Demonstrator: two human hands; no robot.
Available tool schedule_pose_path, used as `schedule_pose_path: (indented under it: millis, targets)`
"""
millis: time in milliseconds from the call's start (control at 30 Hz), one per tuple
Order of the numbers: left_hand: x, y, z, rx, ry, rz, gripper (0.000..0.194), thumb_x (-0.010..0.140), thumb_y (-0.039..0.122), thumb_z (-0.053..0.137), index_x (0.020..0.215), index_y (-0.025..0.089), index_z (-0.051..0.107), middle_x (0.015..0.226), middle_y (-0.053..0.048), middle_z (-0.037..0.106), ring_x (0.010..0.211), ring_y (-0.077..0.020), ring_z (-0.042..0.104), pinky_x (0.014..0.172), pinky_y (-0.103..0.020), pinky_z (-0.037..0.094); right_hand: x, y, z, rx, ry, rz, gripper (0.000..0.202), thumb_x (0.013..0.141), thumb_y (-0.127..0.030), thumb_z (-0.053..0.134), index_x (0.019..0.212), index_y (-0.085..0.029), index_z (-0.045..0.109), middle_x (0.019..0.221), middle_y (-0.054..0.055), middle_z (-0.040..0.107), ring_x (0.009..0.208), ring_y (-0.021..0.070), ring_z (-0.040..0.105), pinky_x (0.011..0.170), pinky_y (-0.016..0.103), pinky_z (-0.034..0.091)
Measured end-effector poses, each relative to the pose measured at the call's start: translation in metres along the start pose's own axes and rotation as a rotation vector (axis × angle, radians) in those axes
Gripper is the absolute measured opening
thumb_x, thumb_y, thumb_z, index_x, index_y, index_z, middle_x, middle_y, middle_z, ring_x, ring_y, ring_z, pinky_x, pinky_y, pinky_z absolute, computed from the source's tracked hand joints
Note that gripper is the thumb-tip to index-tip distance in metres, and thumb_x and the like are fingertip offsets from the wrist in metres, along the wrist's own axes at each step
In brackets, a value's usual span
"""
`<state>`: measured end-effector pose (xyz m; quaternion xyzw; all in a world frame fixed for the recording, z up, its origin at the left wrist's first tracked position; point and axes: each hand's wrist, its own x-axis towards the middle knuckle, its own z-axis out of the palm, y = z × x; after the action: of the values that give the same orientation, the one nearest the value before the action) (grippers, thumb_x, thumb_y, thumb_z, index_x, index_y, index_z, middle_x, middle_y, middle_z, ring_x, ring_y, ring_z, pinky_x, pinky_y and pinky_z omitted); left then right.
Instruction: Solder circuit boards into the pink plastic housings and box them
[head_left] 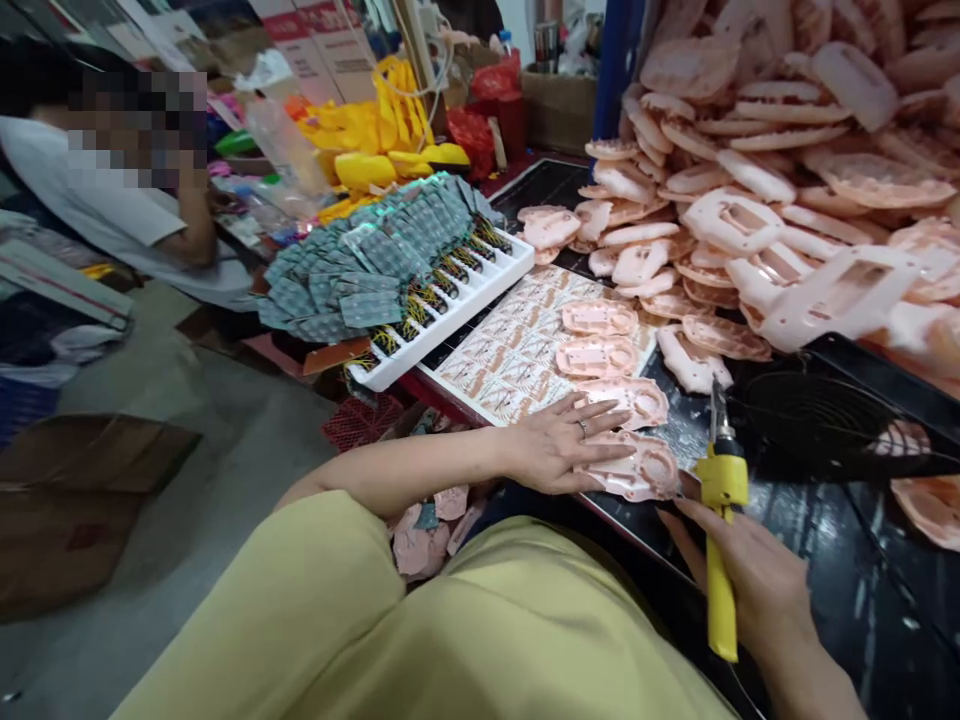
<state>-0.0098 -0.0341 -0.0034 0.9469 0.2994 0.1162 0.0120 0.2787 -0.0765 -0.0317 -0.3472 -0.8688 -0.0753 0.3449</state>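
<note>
My left hand (559, 440) lies with spread fingers over the two nearest pink plastic shells (637, 466) in a column of shells on a patterned sheet (502, 350). In my right hand (757, 565) is a yellow glue-gun-like tool (721, 560), its metal tip pointing away from me toward a loose pink piece (691, 362). The fingertips of my right hand are close to the right end of the nearest shell. Farther up the column lie two more shells, open side up.
A large heap of pink shells (750, 180) fills the back right. A white foam tray (450, 325) holds wired green-grey boards at the left. A black fan-like object (817, 410) stands right. A person (112, 200) sits far left.
</note>
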Motion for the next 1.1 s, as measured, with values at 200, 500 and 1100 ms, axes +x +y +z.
schedule_pose_path:
  millis: [200, 500, 1100]
  targets:
    - [-0.04, -0.074, -0.101, 0.423, 0.077, -0.684, 0.033, 0.092, 0.031, 0.048, 0.107, 0.013, 0.072, 0.103, -0.014, 0.07, 0.098, -0.0289, 0.062, 0.085, -0.043, 0.047, -0.017, 0.008, 0.009, -0.024, 0.055, 0.155, 0.039, 0.084, -0.021, 0.068, 0.123, -0.021, 0.062, 0.101, 0.004, 0.074, 0.079, 0.0169, 0.069, 0.071, 0.026, 0.053]
    - [-0.096, -0.144, -0.167, 0.593, -0.102, -1.179, 0.03, 0.087, 0.037, 0.059, 0.101, 0.017, 0.075, 0.113, -0.014, 0.066, 0.116, -0.0381, 0.049, 0.094, -0.051, 0.032, -0.037, 0.022, 0.031, -0.053, 0.027, 0.104, 0.034, 0.088, -0.025, 0.061, 0.122, -0.024, 0.063, 0.088, 0.001, 0.074, 0.064, 0.0118, 0.066, 0.065, 0.021, 0.052]
    - [-0.06, -0.112, -0.167, -0.78, 0.804, -0.854, 0.027, 0.081, 0.032, 0.077, 0.078, 0.013, 0.058, 0.082, 0.001, 0.072, 0.088, -0.0158, 0.066, 0.093, -0.036, 0.05, -0.002, 0.002, 0.015, 0.098, -0.075, -0.031, 0.038, 0.084, -0.025, 0.069, 0.12, -0.021, 0.057, 0.109, 0.009, 0.072, 0.096, 0.0237, 0.069, 0.093, 0.042, 0.052]
